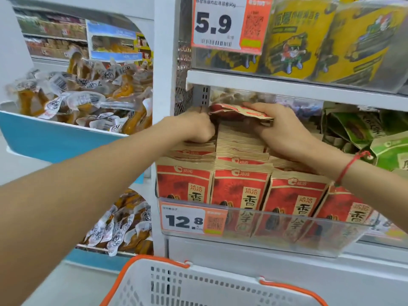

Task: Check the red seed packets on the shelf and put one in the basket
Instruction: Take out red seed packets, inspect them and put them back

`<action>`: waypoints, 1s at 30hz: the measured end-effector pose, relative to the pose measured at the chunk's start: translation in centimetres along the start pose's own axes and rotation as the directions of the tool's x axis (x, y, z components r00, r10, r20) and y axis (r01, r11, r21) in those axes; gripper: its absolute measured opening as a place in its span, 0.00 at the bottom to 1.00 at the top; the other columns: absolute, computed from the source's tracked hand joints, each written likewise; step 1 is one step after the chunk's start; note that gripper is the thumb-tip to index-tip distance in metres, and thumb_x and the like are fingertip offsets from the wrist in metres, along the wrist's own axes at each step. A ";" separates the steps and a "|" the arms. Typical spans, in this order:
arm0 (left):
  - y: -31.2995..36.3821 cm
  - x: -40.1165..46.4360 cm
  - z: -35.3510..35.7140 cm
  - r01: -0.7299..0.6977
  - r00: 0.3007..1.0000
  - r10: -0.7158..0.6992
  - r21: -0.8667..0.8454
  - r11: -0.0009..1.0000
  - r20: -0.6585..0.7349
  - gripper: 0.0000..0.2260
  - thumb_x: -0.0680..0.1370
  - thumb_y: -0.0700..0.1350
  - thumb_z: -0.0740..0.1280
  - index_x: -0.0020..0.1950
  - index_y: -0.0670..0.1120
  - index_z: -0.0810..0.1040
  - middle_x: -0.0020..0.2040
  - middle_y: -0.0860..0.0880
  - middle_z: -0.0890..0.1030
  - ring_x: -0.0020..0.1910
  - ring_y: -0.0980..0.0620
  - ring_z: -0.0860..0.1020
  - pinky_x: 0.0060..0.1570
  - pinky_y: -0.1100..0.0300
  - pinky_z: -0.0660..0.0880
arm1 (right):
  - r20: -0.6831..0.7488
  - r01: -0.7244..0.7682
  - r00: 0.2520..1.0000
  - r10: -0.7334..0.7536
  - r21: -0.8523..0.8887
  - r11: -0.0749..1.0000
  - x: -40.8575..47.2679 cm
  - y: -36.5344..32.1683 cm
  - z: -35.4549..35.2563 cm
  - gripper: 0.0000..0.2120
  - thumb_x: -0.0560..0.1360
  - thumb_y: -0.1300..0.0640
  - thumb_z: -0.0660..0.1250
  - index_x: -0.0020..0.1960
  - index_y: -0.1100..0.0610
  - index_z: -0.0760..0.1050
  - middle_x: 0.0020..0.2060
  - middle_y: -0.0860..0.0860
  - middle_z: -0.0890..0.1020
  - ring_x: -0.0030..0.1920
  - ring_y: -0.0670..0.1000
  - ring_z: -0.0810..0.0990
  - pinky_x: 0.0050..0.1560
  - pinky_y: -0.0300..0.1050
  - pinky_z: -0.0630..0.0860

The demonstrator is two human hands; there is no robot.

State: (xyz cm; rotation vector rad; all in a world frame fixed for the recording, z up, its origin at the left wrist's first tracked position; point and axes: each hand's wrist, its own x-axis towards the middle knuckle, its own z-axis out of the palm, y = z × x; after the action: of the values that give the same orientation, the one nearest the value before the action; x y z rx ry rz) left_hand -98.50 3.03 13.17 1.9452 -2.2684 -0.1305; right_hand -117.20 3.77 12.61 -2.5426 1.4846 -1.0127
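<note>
In the head view, rows of red seed packets (240,191) are seen standing upright on a shelf, behind a clear plastic front rail (276,230) bearing a 12.8 price tag (192,219). Above the back of these rows, one red packet (234,112) is held tilted nearly flat, pinched in the curled fingers of the right hand (284,131), whose wrist carries a red string bracelet (351,165). The left hand (196,127) is curled over the tops of the leftmost packets, just beside the lifted one; what it grips cannot be told. Below the rail, a white basket (198,288) with orange rim is seen. Green packets (357,129) lie right of the red rows.
</note>
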 end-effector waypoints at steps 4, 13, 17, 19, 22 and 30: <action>1.2 0.0 -0.1 0.059 0.983 -0.068 0.060 0.996 0.173 0.22 0.85 0.46 0.45 0.79 0.41 0.47 0.79 0.42 0.49 0.78 0.43 0.50 0.72 0.53 0.52 | 0.002 0.026 1.000 -0.027 0.015 1.000 0.9 -0.3 -0.1 0.19 0.78 0.57 0.65 0.68 0.50 0.74 0.62 0.51 0.80 0.64 0.56 0.75 0.65 0.56 0.70; 1.2 -0.4 0.7 0.076 0.948 -0.113 0.132 0.988 0.296 0.19 0.84 0.40 0.47 0.74 0.37 0.62 0.74 0.39 0.65 0.72 0.41 0.66 0.71 0.50 0.62 | 0.070 0.002 0.998 0.004 -0.088 0.996 2.9 -3.2 2.5 0.23 0.76 0.61 0.65 0.69 0.46 0.71 0.64 0.51 0.79 0.63 0.57 0.76 0.61 0.54 0.74; 1.5 -0.8 0.6 0.104 0.947 -0.125 0.086 0.991 0.296 0.19 0.85 0.41 0.47 0.74 0.34 0.61 0.74 0.37 0.64 0.73 0.40 0.64 0.69 0.51 0.61 | 0.142 -0.051 0.987 0.070 -0.139 0.989 3.8 -4.2 3.1 0.13 0.80 0.54 0.61 0.64 0.48 0.75 0.58 0.54 0.81 0.59 0.59 0.78 0.55 0.50 0.74; 1.8 -1.2 0.4 0.130 0.945 -0.146 0.072 0.989 0.294 0.20 0.85 0.42 0.45 0.75 0.34 0.57 0.76 0.37 0.60 0.75 0.41 0.60 0.68 0.56 0.56 | 0.189 -0.120 0.972 0.143 -0.129 0.984 4.3 -4.1 3.4 0.11 0.80 0.50 0.60 0.59 0.48 0.77 0.55 0.54 0.82 0.56 0.58 0.78 0.55 0.50 0.74; 2.0 -1.4 0.1 0.129 0.951 -0.141 0.063 0.990 0.276 0.20 0.85 0.42 0.44 0.76 0.35 0.56 0.77 0.39 0.59 0.75 0.42 0.60 0.69 0.55 0.55 | 0.257 -0.124 0.952 0.164 -0.165 0.979 5.3 -4.1 3.7 0.09 0.80 0.52 0.60 0.57 0.49 0.78 0.53 0.54 0.82 0.54 0.58 0.79 0.59 0.54 0.74; 2.1 -1.7 -0.3 0.039 0.960 -0.089 0.187 0.982 0.267 0.20 0.85 0.42 0.45 0.76 0.35 0.57 0.76 0.38 0.60 0.74 0.41 0.60 0.67 0.56 0.56 | 0.473 -0.108 0.823 0.315 -0.415 0.904 8.9 -5.1 5.4 0.14 0.82 0.61 0.56 0.64 0.63 0.72 0.60 0.58 0.78 0.49 0.53 0.74 0.46 0.42 0.69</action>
State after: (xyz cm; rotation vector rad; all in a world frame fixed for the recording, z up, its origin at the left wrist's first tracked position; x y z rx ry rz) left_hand -100.22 5.09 13.65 2.2174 -2.4652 -0.2224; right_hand -107.39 -2.03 14.66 -2.4785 1.8401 0.0364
